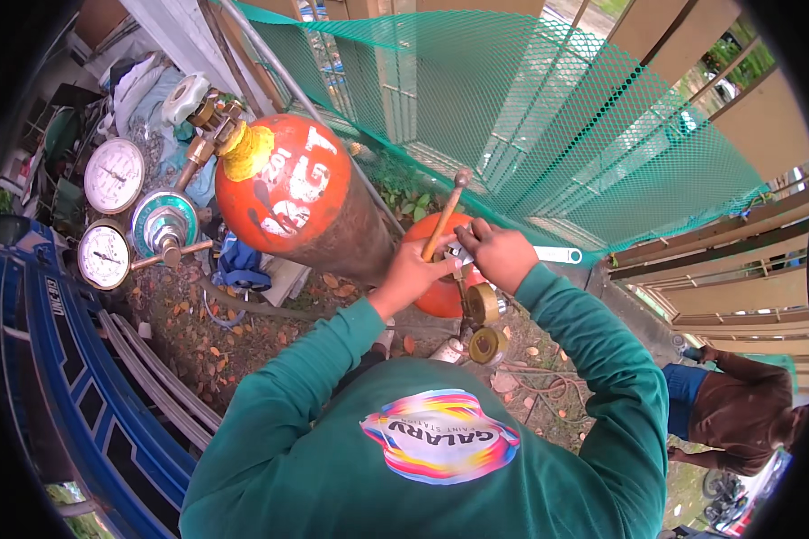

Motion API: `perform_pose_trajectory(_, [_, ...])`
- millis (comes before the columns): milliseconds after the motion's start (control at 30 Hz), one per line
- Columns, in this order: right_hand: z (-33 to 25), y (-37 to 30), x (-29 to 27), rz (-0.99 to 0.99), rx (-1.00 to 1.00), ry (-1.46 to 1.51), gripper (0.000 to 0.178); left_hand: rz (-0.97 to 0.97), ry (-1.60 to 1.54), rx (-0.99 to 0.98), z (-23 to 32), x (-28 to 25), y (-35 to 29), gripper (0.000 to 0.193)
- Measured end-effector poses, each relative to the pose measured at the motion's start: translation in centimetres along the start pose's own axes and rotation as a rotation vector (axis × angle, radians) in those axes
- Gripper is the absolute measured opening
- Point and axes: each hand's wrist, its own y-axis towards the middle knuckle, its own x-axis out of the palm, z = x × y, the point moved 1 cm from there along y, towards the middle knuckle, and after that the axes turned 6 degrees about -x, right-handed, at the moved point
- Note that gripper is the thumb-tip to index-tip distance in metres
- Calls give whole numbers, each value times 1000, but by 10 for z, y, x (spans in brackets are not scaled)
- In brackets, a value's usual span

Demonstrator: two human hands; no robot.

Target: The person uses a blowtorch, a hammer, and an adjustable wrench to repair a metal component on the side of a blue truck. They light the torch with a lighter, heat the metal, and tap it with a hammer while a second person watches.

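My right hand (502, 254) is closed around a silver wrench (557, 254), whose holed handle end sticks out to the right. Just left of it, my left hand (411, 277) grips a brass-coloured rod (444, 216) with a rounded knob at its upper end. Both hands meet over the top of an orange gas cylinder (436, 296), where the fingers partly hide the fittings and the wrench's head. Below the right hand hangs a regulator with two brass-cased gauges (487, 346); their dials face away from me.
A taller orange cylinder (288, 180) stands at left, carrying a valve and a regulator with two white dial gauges (114, 175). Green mesh (530, 117) spans the far side. A blue vehicle (99, 404) is near left, and another person (737, 404) stands at right.
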Motion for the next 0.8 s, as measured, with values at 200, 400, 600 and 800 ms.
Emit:
perform_pose_trajectory(200, [14,-6,10,-103,144,368,59,-72,87,-28,12,3,1,50])
perform_pose_trajectory(400, [60,14,11,-563,242,990,47,-92,-13,1,-4,1,9,49])
perform_pose_trajectory(600, [80,14,39,-634,364,1070,48,-128,-239,-63,-8,4,7,47])
perform_pose_trajectory(800, [78,18,47,-681,330,1412,23,-66,-15,20,-15,0,8,59])
